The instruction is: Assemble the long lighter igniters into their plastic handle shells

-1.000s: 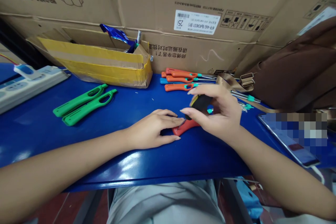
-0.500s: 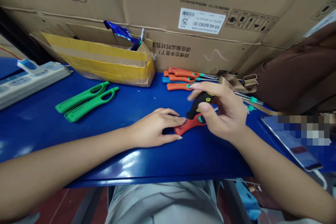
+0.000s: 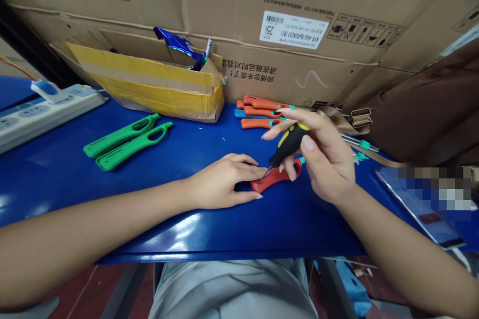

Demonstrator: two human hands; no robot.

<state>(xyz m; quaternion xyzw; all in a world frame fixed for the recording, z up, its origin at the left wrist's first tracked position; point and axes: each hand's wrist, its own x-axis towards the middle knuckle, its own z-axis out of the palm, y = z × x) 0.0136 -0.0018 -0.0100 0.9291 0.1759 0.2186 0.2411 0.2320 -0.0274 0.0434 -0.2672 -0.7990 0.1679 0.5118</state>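
Note:
A red stick lighter point(image 3: 276, 177) with a turquoise trigger part lies on the blue table. My left hand point(image 3: 219, 182) rests flat beside it, thumb and fingers closed round its butt end. In my right hand point(image 3: 331, 162) is a screwdriver point(image 3: 289, 145) with a black and yellow handle, gripped between thumb and fingers. The screwdriver leans, its thin shaft pointing down to the left with the tip at the butt end of the lighter. Part of the lighter's front is hidden behind my right fingers.
Two green lighter shells point(image 3: 130, 144) lie at left, near a white power strip point(image 3: 48, 114). A yellow-taped cardboard box point(image 3: 149, 87) stands behind. Several orange lighters point(image 3: 258, 123) and a tan strap point(image 3: 333, 115) lie at the back; a phone point(image 3: 419, 209) is at right.
My right fingers have shifted and opened somewhat around the screwdriver handle, which has turned. My left hand stays on the red lighter. The whole view has shifted slightly.

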